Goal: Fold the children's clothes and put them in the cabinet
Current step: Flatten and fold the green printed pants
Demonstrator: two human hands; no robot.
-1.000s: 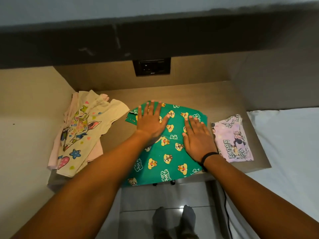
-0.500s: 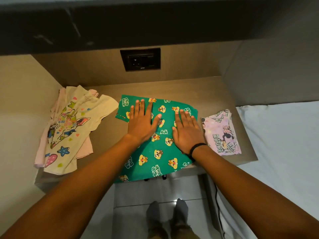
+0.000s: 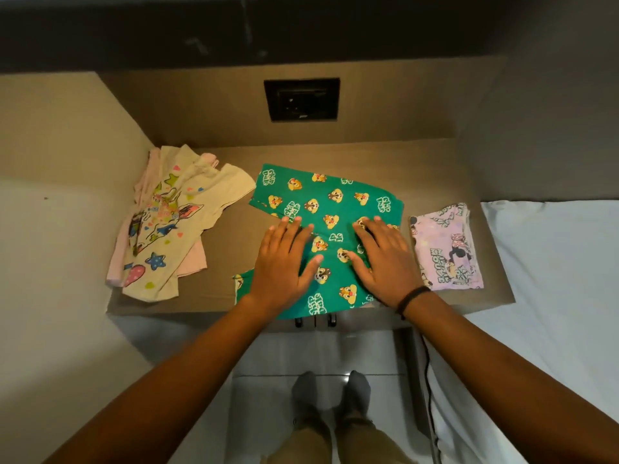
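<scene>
Step in hand, as judged: smoothing the green printed garment (image 3: 330, 209) flat before the next fold. It is lying at the centre of the brown table (image 3: 432, 169), with its near edge hanging slightly over the table's near rim.

Left hand (image 3: 284, 266) is lying palm down on the left half of the garment, fingers straight and slightly spread, gripping nothing. Right hand (image 3: 385, 259) is lying palm down on the right half, fingers likewise straight, gripping nothing; a black wristband (image 3: 412, 296) is sitting at that wrist. The two hands are near each other but apart, with printed cloth showing between them.

To the left, well apart from the green piece, a cream printed shirt (image 3: 174, 226) is lying loose over a pink garment (image 3: 192, 262); both look unfolded. To the right, just beside the green piece, a folded lilac garment (image 3: 447, 249) is sitting near the table's right edge. So one piece seems done, one in progress, two waiting. No cabinet interior is showing; a dark wall socket (image 3: 301, 99) is set into the far panel.

Notes on doing this step well:
- Keeping palms flat and pressure light, so the cloth is not bunching ahead of the fingers.
- Sweeping outward toward the left and right edges, chasing creases off.
- Minding the overhanging near edge; dragging nearward risks pulling the piece off the table.
- Squaring the edges before folding, matching the lilac piece's footprint for stacking.
</scene>
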